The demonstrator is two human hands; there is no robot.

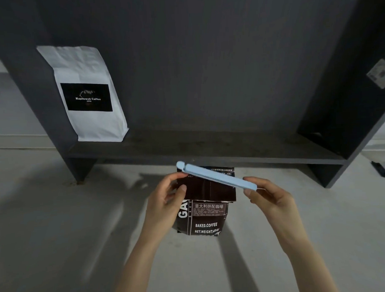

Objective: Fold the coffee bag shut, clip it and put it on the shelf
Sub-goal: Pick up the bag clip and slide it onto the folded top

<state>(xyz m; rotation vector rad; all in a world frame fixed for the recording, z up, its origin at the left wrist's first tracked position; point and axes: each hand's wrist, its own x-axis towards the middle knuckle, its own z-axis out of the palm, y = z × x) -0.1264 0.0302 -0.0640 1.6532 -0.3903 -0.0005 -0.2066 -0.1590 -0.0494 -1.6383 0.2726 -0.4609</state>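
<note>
Folded coffee bag is pinched by left hand, blue clip end gripped by right hand; white bag on shelf.

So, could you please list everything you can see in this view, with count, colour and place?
coffee bag: one, dark brown with white print, on the floor in front of the shelf, top folded over
clip: one, light blue, long, lying across the bag's folded top
white coffee bag: one, white with black label, upright at the shelf's left end
shelf: one, dark grey, board low above the floor
sticker: one, pale, on the shelf's right side panel
floor: pale grey
left hand: holds the bag's left edge
right hand: pinches the clip's right end
</note>
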